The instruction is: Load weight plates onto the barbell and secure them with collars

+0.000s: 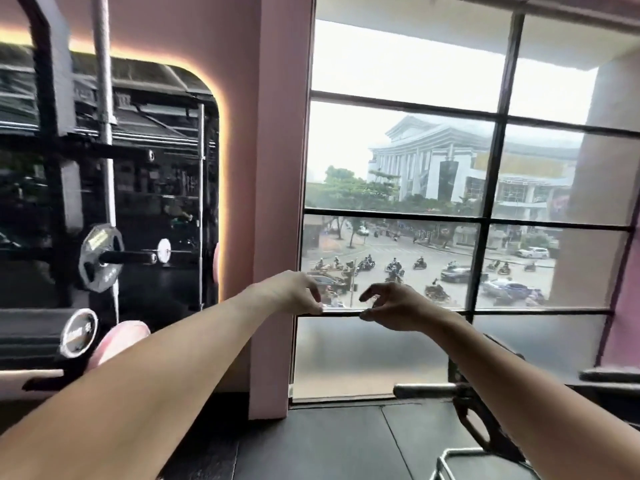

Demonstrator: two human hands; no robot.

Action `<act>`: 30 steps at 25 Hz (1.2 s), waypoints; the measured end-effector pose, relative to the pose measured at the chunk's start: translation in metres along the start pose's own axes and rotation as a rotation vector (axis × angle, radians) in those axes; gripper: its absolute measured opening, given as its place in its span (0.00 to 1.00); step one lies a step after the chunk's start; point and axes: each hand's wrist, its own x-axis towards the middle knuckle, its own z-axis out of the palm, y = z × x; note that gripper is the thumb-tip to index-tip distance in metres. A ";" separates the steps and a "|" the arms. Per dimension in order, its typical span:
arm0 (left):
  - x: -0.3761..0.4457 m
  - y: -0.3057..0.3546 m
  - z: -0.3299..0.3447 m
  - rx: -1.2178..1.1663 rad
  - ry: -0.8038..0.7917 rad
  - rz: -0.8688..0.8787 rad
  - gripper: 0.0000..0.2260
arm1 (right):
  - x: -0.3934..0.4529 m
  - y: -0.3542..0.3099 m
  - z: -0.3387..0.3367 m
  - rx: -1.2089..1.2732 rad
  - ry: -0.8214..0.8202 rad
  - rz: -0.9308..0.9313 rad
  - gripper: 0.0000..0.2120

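A dark weight plate [100, 258] sits on a barbell sleeve [130, 257] at the left, on a black rack in front of a mirror. Both my arms reach forward towards the window, well to the right of that plate. My left hand [294, 292] and my right hand [394, 304] hover side by side at the height of a window bar, fingers loosely curled downward. Neither hand holds anything. No collar is visible.
A large black-framed window [491, 216] fills the right half, with a pink pillar [277, 202] to its left. A black padded roller [78, 332] and a pink pad [117, 341] lie low at the left. A grey bar end [426, 389] on a dark frame sticks out low at the right, above dark flooring.
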 end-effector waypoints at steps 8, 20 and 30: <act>0.107 -0.085 0.001 0.020 0.029 -0.327 0.15 | 0.185 0.029 0.028 -0.014 -0.153 -0.251 0.11; 0.241 -0.287 -0.028 0.015 0.167 -0.571 0.12 | 0.449 -0.048 0.131 0.002 -0.228 -0.422 0.09; 0.238 -0.455 -0.061 0.087 0.264 -0.955 0.10 | 0.622 -0.181 0.250 0.047 -0.444 -0.739 0.14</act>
